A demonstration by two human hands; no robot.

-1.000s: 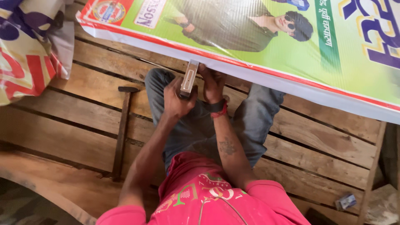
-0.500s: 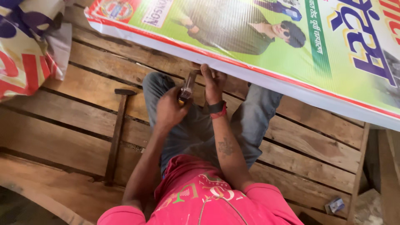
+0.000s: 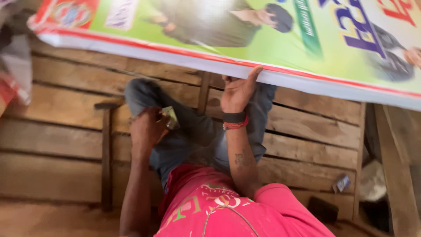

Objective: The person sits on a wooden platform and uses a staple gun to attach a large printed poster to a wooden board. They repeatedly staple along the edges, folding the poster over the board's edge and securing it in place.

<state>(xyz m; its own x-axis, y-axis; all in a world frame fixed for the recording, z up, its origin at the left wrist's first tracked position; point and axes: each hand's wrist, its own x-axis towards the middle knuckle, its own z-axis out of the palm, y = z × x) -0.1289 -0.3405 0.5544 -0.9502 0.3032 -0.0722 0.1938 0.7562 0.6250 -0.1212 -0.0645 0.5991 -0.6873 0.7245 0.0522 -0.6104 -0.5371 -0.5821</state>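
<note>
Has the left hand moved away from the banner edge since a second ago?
Yes. The left hand, holding a small pale object, has dropped from the banner edge to the knee; the right hand stays at the edge.
</note>
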